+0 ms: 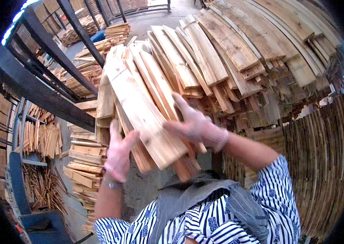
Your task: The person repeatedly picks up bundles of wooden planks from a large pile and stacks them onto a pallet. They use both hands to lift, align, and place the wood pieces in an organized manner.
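A wide pale plank (145, 118) lies on top of a pile of narrower wooden boards (155, 83), its near end toward my body. My left hand (119, 154), in a pale knitted glove, is beside the plank's left edge with thumb and fingers spread. On the opposite side is my right hand (198, 128), also gloved. Its fingers are apart, and the thumb reaches to the plank's right edge; whether it touches the wood I cannot tell. Neither hand is closed around a board. Darker board ends (186, 168) stick out below the plank.
A large stack of rough boards (237, 44) fills the back right. Dark metal bars (54, 101) rise at the left. Further stacked boards (84, 162) stand beside my left arm, with a blue metal frame (19, 179) beyond. Upright wood strips (322, 154) line the right.
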`<state>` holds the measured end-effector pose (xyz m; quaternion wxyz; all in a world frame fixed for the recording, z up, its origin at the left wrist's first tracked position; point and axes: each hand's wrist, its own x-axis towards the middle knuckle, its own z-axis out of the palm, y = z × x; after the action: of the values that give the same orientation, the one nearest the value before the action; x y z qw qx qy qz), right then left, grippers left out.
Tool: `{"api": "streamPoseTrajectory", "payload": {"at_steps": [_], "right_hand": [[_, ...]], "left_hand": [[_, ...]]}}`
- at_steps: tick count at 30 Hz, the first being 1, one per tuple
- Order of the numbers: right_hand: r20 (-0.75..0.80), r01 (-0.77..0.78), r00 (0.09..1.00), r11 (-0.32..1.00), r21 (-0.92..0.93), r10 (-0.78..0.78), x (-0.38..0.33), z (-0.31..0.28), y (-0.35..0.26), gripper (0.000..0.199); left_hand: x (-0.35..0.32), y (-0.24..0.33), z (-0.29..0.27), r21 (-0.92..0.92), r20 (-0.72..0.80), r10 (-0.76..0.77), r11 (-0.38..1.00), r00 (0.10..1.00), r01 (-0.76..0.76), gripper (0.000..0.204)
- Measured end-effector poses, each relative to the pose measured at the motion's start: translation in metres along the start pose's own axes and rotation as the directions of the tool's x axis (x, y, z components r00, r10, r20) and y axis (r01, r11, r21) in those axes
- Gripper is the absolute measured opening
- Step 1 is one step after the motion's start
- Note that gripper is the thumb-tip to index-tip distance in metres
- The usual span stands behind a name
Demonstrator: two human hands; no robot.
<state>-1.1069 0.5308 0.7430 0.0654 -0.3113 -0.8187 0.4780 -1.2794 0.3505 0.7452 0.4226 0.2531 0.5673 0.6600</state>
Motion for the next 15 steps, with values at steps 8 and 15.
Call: {"api": "streamPoseTrajectory", "payload": {"at_steps": [8, 15], "right_hand": [[-0.129, 0.01, 0.983, 0.665, 0.747, 0.13, -0.089, 0.055, 0.11, 0.047], [0.329, -0.328, 0.944, 0.02, 0.944, -0.042, -0.059, 0.039, 0.081, 0.063]], "left_hand": [[0.006, -0.044, -0.002, -0.522, 0.081, -0.241, 0.816, 0.967, 0.247, 0.07], [0.027, -0.061, 0.0, -0.364, 0.024, -0.201, 0.911, 0.979, 0.196, 0.064]]}}
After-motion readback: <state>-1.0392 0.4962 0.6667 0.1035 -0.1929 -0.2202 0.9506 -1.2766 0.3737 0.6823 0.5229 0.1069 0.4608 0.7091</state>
